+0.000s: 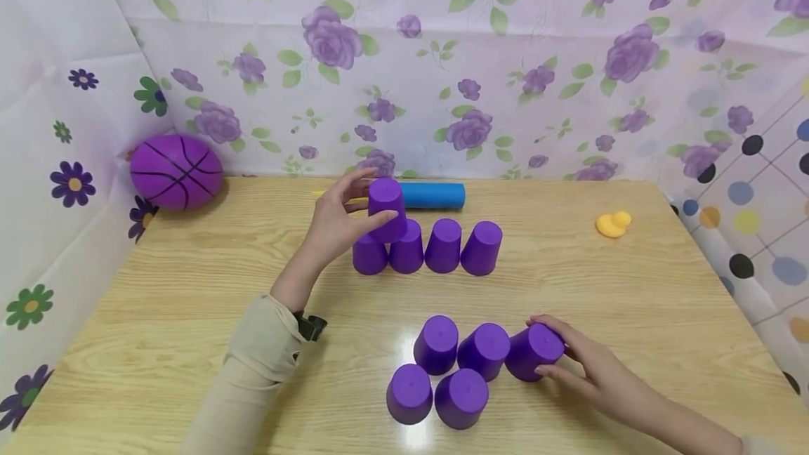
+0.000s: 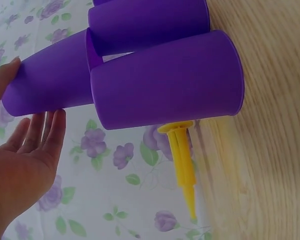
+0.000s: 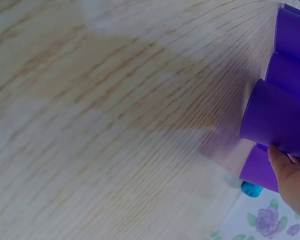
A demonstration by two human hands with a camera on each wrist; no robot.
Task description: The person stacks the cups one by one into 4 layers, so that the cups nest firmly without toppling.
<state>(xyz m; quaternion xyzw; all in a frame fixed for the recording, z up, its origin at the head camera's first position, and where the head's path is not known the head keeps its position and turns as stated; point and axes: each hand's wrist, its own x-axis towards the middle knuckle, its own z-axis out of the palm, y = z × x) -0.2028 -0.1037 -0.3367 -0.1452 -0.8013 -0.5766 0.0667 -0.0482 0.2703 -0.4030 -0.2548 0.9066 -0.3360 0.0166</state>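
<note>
My left hand [image 1: 333, 225] holds an upside-down purple cup [image 1: 387, 206] between thumb and fingers. In the left wrist view, this cup [image 2: 52, 77] has its rim right at the bases of two cups in the back row, straddling them. That row of upside-down purple cups [image 1: 443, 248] stands side by side, several in all. Nearer to me, my right hand [image 1: 600, 374] grips the rightmost purple cup [image 1: 536, 351] of a front cluster, thumb on the near side and fingers on the far side. Beside it stand more upside-down cups, among them a middle one [image 1: 484, 350] and a near one [image 1: 409, 393].
A blue cylinder [image 1: 436, 196] with a yellow tip [image 2: 181, 155] lies behind the back row. At the table's far left corner is a purple ball [image 1: 177, 172]. A yellow toy duck [image 1: 613, 224] sits at the back right. Flowered cloth [image 1: 404, 90] hangs along the table's far edge.
</note>
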